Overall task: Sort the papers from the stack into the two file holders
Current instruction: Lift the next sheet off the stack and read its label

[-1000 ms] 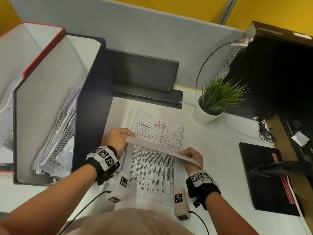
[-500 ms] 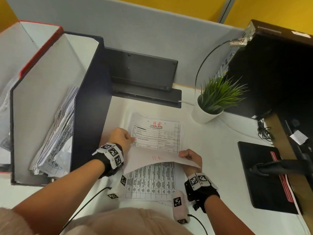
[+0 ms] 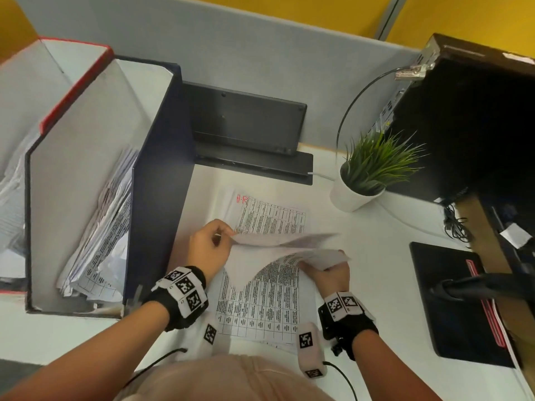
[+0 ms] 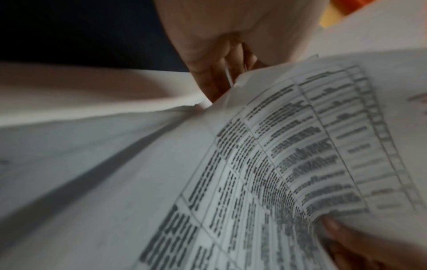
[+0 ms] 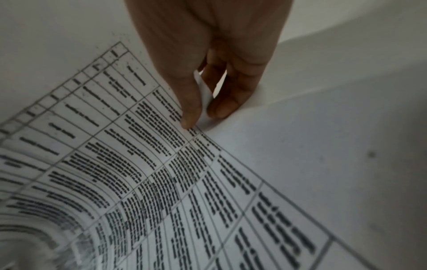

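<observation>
A stack of printed papers [image 3: 257, 308] lies on the white desk in front of me. Its far page [image 3: 272, 219] carries a red "HR" mark. My left hand [image 3: 228, 234] pinches the left edge of a lifted sheet [image 3: 286, 238]. My right hand [image 3: 315, 263] pinches the right corner of a second curled sheet [image 3: 254, 256] just below it. In the left wrist view the fingers [image 4: 208, 82] grip a paper edge beside a printed table sheet [image 4: 277, 164]. The right wrist view shows thumb and finger [image 5: 191, 109] nipping a corner. The navy file holder [image 3: 162, 198] and the red-edged file holder [image 3: 75, 82] stand left, both holding papers.
A potted plant [image 3: 367, 175] stands at the back right of the stack. A black monitor stand [image 3: 249, 157] sits behind it against the grey partition. On the right are a black pad [image 3: 451, 299], a dark cabinet [image 3: 477, 125] and loose cables [image 3: 457, 224].
The lifted paper now shows as two layers, one in each hand. A table page marked HR has replaced the earlier form at the far end of the stack.
</observation>
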Demonstrator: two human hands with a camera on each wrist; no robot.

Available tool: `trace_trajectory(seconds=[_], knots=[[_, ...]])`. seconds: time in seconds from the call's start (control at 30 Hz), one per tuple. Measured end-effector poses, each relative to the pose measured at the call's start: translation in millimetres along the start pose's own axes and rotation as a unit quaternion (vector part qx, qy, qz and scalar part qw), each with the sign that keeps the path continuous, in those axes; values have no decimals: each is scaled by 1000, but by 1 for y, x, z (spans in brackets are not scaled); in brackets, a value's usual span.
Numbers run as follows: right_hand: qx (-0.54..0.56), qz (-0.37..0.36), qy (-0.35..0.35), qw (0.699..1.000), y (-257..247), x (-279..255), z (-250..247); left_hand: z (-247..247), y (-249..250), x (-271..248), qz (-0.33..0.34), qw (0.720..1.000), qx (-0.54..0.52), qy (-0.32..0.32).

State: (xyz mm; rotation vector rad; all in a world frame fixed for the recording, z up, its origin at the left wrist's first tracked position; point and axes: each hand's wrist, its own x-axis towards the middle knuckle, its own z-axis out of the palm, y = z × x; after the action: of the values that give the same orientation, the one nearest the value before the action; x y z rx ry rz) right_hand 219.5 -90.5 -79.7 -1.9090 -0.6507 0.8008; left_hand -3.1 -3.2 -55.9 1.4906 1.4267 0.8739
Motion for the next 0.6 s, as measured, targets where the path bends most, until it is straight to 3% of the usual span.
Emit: trace_trajectory(seconds=[0.13, 0.23, 0.33, 0.43, 0.5, 0.6], knots=[[131, 33, -41, 990, -1, 2, -1, -3, 7, -1, -84, 986, -145, -24], [127, 39, -47, 990, -3, 2, -1, -2, 17, 2, -132, 965, -225, -35], [149, 80, -45, 985, -7, -2, -2, -6, 19, 15, -171, 970, -173, -25], [268, 198, -61, 941, -5, 1, -7, -10, 7, 35, -214, 974, -76, -16], [275, 229, -64, 932, -3, 3, -9, -10, -1, 43, -238, 970, -8, -41], [278, 246, -84, 925, -3, 4, -9, -8, -6, 45, -214, 966, 127, -68]])
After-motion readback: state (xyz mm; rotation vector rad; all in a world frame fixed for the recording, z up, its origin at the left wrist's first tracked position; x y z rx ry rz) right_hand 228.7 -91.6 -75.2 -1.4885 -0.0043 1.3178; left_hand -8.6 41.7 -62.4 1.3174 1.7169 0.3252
